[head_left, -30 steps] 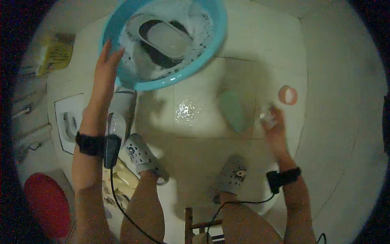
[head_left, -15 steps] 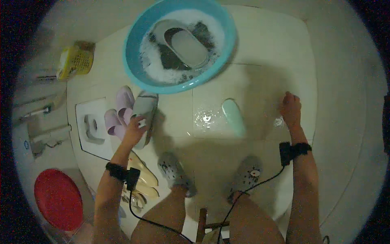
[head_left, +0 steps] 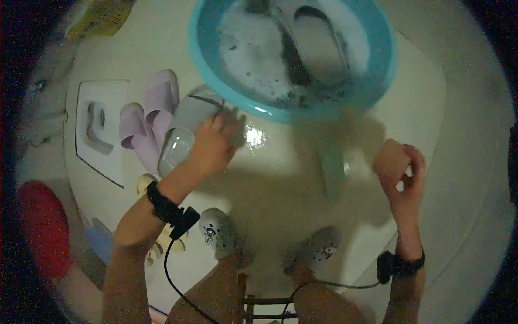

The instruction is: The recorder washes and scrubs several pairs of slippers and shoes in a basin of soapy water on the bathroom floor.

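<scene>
My left hand (head_left: 213,143) hangs at the right side of a grey slipper (head_left: 197,110), its fingers bent and blurred. Whether they touch the slipper, I cannot tell. Off to the right, my right hand (head_left: 402,175) is raised above the floor with fingers curled in. A pinkish-brown shape shows at it, too blurred to name. Between my hands lies a long mint-green thing (head_left: 334,167) with rounded ends, smeared and in shadow. Ahead stands a blue basin (head_left: 237,92) of suds, in which another grey slipper (head_left: 324,51) floats among dark patches.
Two lilac slippers (head_left: 143,140) lie left of the grey one, beside a squat toilet (head_left: 100,129). Pale yellow footwear (head_left: 145,183) is partly behind my left forearm. A red round thing (head_left: 43,232) stands at far left, a yellow container (head_left: 108,19) beyond. Wet floor glints near the basin.
My left hand has moved right, from over the grey slipper to its side. My right hand has turned and its fingers curl differently. The view has shifted, bringing the basin nearer the right.
</scene>
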{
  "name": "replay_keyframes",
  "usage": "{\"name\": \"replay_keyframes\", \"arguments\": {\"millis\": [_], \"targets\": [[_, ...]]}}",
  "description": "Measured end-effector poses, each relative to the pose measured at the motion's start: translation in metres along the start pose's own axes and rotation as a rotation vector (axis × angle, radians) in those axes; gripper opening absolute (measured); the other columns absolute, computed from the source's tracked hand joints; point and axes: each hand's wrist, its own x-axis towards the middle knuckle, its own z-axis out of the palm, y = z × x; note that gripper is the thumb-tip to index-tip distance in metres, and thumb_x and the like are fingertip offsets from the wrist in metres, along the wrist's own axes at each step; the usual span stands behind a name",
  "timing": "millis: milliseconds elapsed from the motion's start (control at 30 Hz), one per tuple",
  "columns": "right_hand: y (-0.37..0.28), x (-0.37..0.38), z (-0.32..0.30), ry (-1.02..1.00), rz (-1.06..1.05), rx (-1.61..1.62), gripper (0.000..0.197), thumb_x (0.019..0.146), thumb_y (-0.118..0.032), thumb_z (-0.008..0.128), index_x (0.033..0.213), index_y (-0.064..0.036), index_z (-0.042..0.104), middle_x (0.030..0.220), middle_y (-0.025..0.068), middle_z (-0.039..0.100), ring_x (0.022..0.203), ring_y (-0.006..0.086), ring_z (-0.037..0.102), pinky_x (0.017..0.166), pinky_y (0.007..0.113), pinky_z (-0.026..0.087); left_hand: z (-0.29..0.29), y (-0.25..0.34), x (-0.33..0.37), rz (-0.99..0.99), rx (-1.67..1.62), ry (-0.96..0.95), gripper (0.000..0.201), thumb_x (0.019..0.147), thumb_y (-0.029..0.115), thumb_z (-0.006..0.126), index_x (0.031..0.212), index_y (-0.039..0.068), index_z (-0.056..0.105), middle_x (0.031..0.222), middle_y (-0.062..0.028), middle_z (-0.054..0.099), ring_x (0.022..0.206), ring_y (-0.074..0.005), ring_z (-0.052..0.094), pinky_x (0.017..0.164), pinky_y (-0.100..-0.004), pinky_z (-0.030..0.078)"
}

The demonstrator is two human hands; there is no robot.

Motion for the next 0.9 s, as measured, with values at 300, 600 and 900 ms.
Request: {"name": "replay_keyframes", "arguments": {"millis": [300, 600, 900], "targets": [[-0.09, 0.166, 0.16, -0.5, -0.806, -0.492, 0.036, 0.08, -0.024, 0.06, 0.108, -0.004, 0.051, 0.097, 0.0159, 0.051, 0.09, 0.0331, 0.054, 0.079, 0.04, 0.048, 0.014, 0.015, -0.074, -0.183, -0.244, -0.02, 0.067, 0.065, 0.013, 0.069, 0.125, 0.006, 0.043, 0.129, -0.0214, 0.034, 0.118, -0.0424, 0.032, 0.101, -0.0487, 0.031], [-0.071, 0.174, 0.167, -0.64, -0.902, -0.687, 0.037, 0.076, -0.021, 0.06, 0.108, -0.0031, 0.052, 0.1, 0.016, 0.054, 0.095, 0.0328, 0.051, 0.083, 0.039, 0.045, -0.038, 0.002, -0.134, -0.471, -0.325, 0.006, 0.055, 0.068, 0.008, 0.067, 0.12, 0.01, 0.048, 0.132, -0.0177, 0.034, 0.121, -0.0387, 0.031, 0.101, -0.0469, 0.029], [-0.146, 0.102, -0.015, -0.542, -0.245, -0.414, 0.019, 0.08, -0.019, 0.051, 0.09, -0.0029, 0.054, 0.09, 0.0182, 0.057, 0.081, 0.0365, 0.052, 0.076, 0.045, 0.044, -0.211, 0.014, -0.186, -0.526, -0.406, 0.14, 0.055, 0.069, 0.004, 0.068, 0.12, 0.009, 0.049, 0.133, -0.0166, 0.037, 0.124, -0.0348, 0.032, 0.103, -0.0417, 0.029]]}}
